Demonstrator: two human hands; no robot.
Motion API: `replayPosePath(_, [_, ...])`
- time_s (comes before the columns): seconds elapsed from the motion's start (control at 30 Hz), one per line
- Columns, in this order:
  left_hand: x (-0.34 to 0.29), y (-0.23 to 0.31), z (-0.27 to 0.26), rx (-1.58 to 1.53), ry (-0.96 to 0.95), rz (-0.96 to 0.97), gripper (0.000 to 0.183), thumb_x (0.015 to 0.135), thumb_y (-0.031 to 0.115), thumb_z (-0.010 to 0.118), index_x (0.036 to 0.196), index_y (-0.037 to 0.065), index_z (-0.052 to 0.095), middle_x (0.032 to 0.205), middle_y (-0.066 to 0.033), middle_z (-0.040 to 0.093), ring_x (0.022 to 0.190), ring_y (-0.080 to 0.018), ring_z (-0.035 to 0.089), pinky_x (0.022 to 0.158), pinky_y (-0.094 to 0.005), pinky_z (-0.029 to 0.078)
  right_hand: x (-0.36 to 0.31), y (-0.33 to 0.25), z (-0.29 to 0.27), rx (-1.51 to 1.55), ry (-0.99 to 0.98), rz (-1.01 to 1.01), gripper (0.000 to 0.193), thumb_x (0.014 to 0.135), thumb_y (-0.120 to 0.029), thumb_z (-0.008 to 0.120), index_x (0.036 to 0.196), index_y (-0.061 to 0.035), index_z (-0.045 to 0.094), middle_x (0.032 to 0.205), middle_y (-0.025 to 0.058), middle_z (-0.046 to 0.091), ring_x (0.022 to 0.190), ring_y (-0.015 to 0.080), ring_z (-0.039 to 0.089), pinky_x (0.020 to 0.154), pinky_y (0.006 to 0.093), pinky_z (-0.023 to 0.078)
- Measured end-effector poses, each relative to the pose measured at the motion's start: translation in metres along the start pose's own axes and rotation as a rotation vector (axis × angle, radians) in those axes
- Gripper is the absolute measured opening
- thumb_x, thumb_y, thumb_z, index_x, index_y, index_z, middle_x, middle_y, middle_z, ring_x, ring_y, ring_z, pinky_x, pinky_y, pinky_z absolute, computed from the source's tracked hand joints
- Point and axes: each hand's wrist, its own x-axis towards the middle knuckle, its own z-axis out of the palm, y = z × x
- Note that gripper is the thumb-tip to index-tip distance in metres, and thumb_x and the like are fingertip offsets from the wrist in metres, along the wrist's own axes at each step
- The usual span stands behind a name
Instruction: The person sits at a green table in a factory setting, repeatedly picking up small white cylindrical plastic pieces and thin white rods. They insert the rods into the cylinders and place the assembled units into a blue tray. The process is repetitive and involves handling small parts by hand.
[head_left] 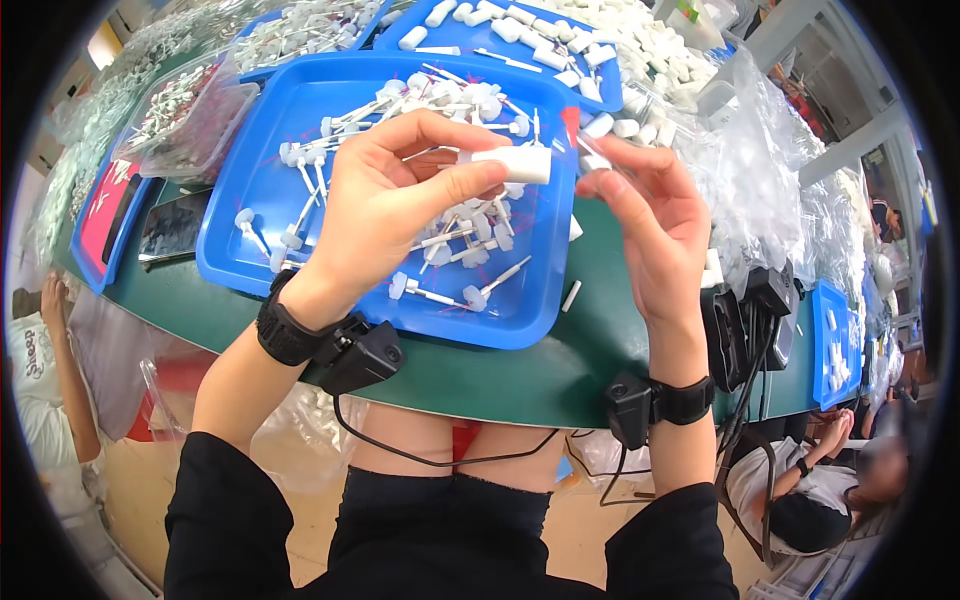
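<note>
Above a blue tray (225, 205), my left hand (385, 195) pinches a white cylinder (520, 164) between thumb and fingers, its plain end pointing right. My right hand (655, 205) is closed just to the right, with thumb and fingertips on a small clear-and-white piece (592, 158). That piece is blurred, and its kind does not show. A gap separates the two held things. Inside the tray lie many white sticks with translucent round heads (472, 297), some with thin red threads. One short white stick (571, 296) rests on the green table beside the tray.
Another blue tray (400, 22) with white cylinders stands behind. At left are a clear tub (225, 125) of small white parts and a phone (172, 228). Plastic bags (750, 180) and black devices with cables (730, 335) lie right. Another person (810, 490) sits at lower right.
</note>
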Motion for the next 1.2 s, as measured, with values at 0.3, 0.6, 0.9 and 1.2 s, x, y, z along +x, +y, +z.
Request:
replayPosePath(0.3, [0.000,-0.004,-0.001,-0.013,0.011,0.068,0.015,0.080,0.002,0.064,0.093,-0.002,0.060,0.096,-0.0133,0.063,0.085,-0.0175,0.062,0.074,-0.0272,0.051,-0.001,0.004,-0.002,-0.157,-0.111,-0.034,0.017,0.077,0.004,0.065,0.092,0.0024,0.058,0.101,0.0152,0.061,0.095,0.0192,0.059,0.085,0.0313,0.046])
replayPosePath(0.6, [0.002,0.003,-0.005,0.060,-0.048,-0.023,0.011,0.079,0.000,0.063,0.090,-0.004,0.061,0.090,-0.0139,0.064,0.076,-0.0177,0.063,0.069,-0.0282,0.051,-0.007,0.009,0.001,-0.143,-0.030,-0.136,0.018,0.075,0.009,0.063,0.093,0.0046,0.061,0.102,0.0180,0.061,0.093,0.0197,0.059,0.080,0.0289,0.049])
replayPosePath(0.9, [0.003,0.010,-0.013,0.092,-0.092,-0.216,0.014,0.079,0.004,0.064,0.091,-0.004,0.061,0.085,-0.0123,0.064,0.072,-0.0153,0.063,0.066,-0.0254,0.051,-0.009,0.002,0.007,-0.547,-0.141,-0.345,0.021,0.068,0.010,0.066,0.087,0.0001,0.065,0.092,0.0146,0.066,0.083,0.0182,0.063,0.071,0.0261,0.049])
replayPosePath(1.2, [0.001,0.009,-0.008,0.052,-0.107,-0.158,0.019,0.078,0.001,0.064,0.096,-0.005,0.061,0.091,-0.0136,0.064,0.078,-0.0169,0.063,0.072,-0.0276,0.052,-0.009,0.010,0.010,-0.302,-0.079,-0.220,0.018,0.071,0.009,0.066,0.088,0.0032,0.064,0.096,0.0168,0.064,0.088,0.0190,0.062,0.077,0.0278,0.050])
